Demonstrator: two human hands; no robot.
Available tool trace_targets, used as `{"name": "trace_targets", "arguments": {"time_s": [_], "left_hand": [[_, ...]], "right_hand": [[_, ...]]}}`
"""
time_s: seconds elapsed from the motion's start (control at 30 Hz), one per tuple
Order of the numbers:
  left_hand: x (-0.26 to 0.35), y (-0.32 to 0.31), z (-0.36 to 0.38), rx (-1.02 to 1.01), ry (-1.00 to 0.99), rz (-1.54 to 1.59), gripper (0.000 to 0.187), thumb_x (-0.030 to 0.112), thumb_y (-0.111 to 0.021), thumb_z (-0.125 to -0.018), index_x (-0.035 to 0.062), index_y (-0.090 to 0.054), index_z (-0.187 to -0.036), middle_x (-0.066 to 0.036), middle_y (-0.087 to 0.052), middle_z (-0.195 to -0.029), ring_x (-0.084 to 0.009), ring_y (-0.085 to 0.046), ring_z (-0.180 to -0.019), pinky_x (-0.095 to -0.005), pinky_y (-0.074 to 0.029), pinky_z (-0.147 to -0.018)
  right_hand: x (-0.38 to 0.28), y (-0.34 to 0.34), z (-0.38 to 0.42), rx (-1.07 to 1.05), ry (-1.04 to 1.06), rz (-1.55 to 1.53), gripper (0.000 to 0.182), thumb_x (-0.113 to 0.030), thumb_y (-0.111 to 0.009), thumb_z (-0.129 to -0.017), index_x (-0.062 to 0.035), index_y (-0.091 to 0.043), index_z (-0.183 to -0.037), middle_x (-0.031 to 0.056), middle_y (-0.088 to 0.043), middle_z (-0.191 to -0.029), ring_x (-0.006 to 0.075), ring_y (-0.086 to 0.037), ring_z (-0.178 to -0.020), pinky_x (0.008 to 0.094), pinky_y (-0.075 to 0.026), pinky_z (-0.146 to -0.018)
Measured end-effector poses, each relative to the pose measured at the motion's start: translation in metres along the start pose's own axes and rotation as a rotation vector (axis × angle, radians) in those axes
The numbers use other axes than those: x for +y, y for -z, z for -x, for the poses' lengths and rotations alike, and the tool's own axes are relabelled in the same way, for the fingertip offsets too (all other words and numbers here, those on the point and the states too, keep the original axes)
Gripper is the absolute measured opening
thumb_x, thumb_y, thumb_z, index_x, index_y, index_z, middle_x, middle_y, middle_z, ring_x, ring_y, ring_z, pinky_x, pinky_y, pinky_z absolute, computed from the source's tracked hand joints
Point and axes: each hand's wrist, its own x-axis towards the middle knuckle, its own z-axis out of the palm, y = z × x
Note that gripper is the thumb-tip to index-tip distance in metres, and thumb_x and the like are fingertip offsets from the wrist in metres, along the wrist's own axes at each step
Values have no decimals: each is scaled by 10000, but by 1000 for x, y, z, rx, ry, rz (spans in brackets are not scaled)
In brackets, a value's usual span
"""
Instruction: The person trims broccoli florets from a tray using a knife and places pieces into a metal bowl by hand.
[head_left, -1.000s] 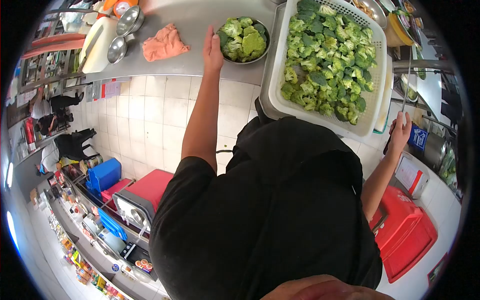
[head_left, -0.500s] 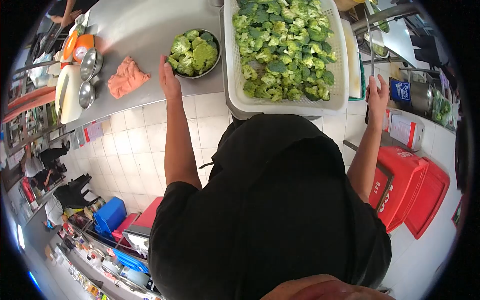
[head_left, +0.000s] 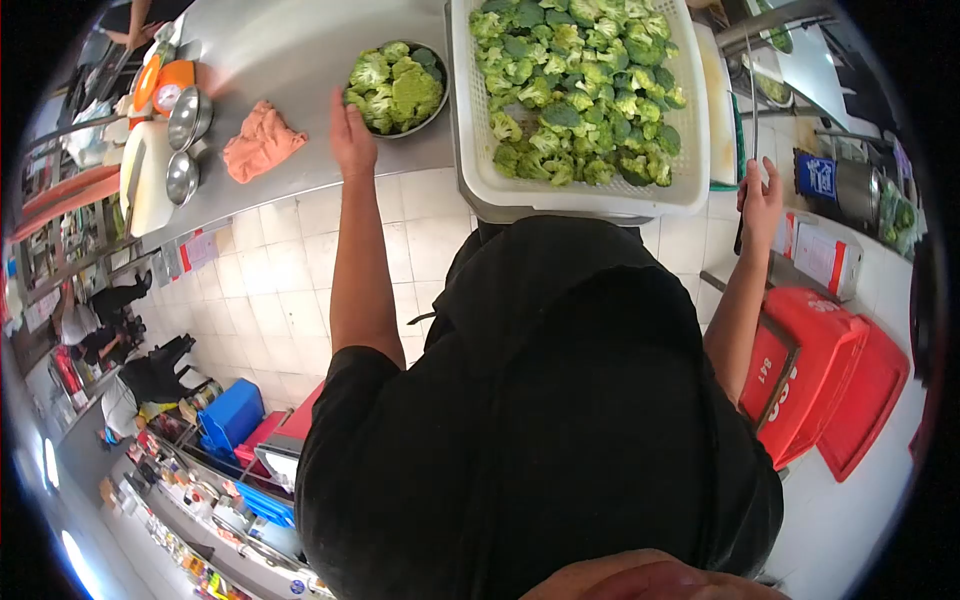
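Note:
My left hand (head_left: 354, 142) is open, fingers stretched out, right at the left side of a metal bowl (head_left: 443, 108). Pale-cut broccoli pieces (head_left: 414, 92) are heaped inside that bowl. Over on the right, my right hand (head_left: 762, 208) grips the dark handle of a long knife (head_left: 753, 115), its narrow blade pointing away from me. Between my hands stands a white perforated plastic basket (head_left: 590, 203) with many green broccoli florets (head_left: 580, 95) in it. A white cutting board (head_left: 716, 110) lies between the basket and the knife.
An orange cloth (head_left: 264, 143) lies on the steel table (head_left: 290, 50). Farther left are two small steel bowls (head_left: 188, 118), an orange scale (head_left: 173, 85) and a white board (head_left: 150, 185). A red bin (head_left: 815, 375) stands low on my right. Other people are in the background.
The whole view has shifted slightly, moving the bowl and basket up and right in it. My left hand stays beside the bowl, and my right hand keeps its hold on the knife.

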Motion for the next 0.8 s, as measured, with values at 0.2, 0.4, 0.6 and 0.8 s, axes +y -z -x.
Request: {"name": "trace_targets", "arguments": {"time_s": [0.2, 0.4, 0.6, 0.8], "left_hand": [[-6, 4, 1, 0, 92, 197, 547, 206, -458, -1044, -56, -322, -1504, -224, -376, -1538, -289, -379, -1416, -359, -277, -1166], [-5, 11, 3, 96, 140, 180, 554, 199, -481, -1036, -63, -317, -1496, -233, -384, -1519, -300, -409, -1382, -378, -342, -1123], [91, 5, -2, 228, -89, -4, 475, 108, -593, -957, -56, -454, -1381, -180, -540, -1305, -257, -543, -1162, -358, -480, -915], [177, -72, -25, -69, -499, -102, 436, 114, -672, -880, 7, -562, -1288, -197, -592, -1232, -370, -569, -1132, -431, -480, -959]], "right_hand": [[-7, -21, -30, -88, 42, -75, 606, -327, -725, -926, 23, -485, -1359, -17, -545, -678, 38, -437, -527, 208, -312, -459], [-12, -27, -43, -160, 54, -106, 593, -307, -727, -928, 26, -486, -1355, -23, -538, -684, 29, -423, -539, 204, -312, -470], [-19, -15, -39, -173, 22, -131, 594, -293, -726, -930, 24, -473, -1364, -29, -532, -685, 23, -414, -547, 196, -306, -476], [-29, -19, -32, -230, -9, -212, 481, -255, -652, -979, -29, -485, -1370, -37, -518, -689, 20, -411, -538, 192, -296, -463]]}}
